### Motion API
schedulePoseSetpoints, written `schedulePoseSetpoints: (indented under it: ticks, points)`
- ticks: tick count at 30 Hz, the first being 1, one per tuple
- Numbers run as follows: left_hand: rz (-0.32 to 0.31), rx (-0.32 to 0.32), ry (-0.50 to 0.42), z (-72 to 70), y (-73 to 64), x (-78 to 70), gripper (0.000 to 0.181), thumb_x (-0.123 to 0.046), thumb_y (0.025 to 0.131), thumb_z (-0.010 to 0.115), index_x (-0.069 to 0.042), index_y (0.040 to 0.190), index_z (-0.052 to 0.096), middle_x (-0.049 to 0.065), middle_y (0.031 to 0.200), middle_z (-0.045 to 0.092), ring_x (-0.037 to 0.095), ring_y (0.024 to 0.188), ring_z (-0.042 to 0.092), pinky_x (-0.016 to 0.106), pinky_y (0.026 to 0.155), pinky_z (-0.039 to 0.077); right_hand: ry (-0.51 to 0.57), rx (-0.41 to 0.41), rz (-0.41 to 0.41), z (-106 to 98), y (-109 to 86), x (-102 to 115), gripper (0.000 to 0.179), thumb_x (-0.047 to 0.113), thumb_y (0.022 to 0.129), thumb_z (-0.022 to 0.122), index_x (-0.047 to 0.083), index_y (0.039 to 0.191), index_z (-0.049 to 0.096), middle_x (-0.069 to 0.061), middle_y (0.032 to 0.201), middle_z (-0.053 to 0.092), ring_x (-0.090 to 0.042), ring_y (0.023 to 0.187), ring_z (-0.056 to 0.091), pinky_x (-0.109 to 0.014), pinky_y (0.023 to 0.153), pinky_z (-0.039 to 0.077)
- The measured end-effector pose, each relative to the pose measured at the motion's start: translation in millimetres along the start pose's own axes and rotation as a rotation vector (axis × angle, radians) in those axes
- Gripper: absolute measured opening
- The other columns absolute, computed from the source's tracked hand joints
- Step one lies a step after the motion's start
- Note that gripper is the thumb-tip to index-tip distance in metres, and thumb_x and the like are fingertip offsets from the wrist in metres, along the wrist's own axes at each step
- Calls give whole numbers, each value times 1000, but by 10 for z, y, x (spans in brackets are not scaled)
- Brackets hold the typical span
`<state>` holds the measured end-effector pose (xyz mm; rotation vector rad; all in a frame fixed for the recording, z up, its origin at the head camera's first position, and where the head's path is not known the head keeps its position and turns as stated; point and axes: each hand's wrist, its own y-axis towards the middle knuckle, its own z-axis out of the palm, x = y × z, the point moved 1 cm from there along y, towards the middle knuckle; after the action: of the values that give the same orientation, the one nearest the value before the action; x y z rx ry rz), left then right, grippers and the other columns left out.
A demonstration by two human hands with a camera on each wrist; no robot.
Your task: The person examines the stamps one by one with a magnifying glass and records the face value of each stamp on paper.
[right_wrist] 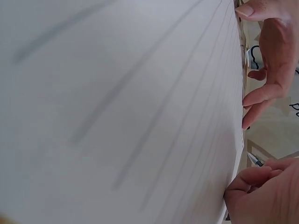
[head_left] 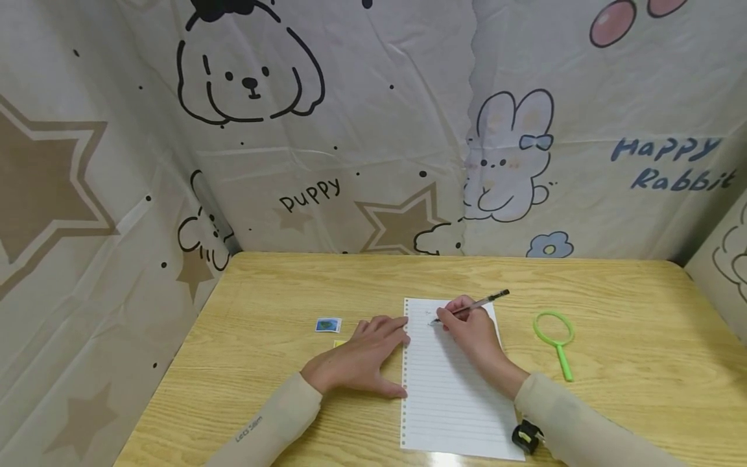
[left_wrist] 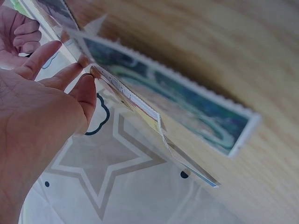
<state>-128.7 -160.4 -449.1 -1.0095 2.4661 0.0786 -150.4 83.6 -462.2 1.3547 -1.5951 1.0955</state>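
Note:
A sheet of lined paper [head_left: 455, 402] with punched holes down its left edge lies on the wooden table. My right hand [head_left: 475, 334] pinches a slim pen [head_left: 493, 298], its tip at the paper near some small marks in the upper part. In the right wrist view the pen's pointed tip [right_wrist: 254, 159] shows beyond the right hand [right_wrist: 266, 196]. My left hand [head_left: 367, 357] rests with fingers spread, fingertips and thumb at the paper's left edge. Beside it lies a blue-green stamp [head_left: 329, 325]; a yellow piece [head_left: 339, 344] is mostly hidden behind the hand.
To the right of the paper lies a green magnifying glass [head_left: 562, 363]. A small black object [head_left: 527, 436] sits by the right sleeve. In the left wrist view, a stamp with a perforated edge [left_wrist: 177, 98] is close to the camera. A printed curtain [head_left: 373, 130] hangs behind the table.

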Motion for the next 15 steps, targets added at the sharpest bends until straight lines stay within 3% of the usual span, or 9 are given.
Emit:
schedulePoseSetpoints:
  ticks: [9,15]
  points:
    - [14,-11,-13,-2,-3,8,74,-50,88,90,-13,141,55,14,173,34,34,152,32,54,113,30,111,30,14,-7,5,-9,22,23,106,75,3,99,69,-4,77,69,-13,65,57,-24,58,47]
    - [19,-9,-19,4,-6,11,74,-50,88,91,-13,141,55,14,174,33,34,152,32,57,115,29,251,61,105,-21,-2,27,38,24,112,52,-7,109,74,-7,78,73,-11,64,58,-24,59,49]
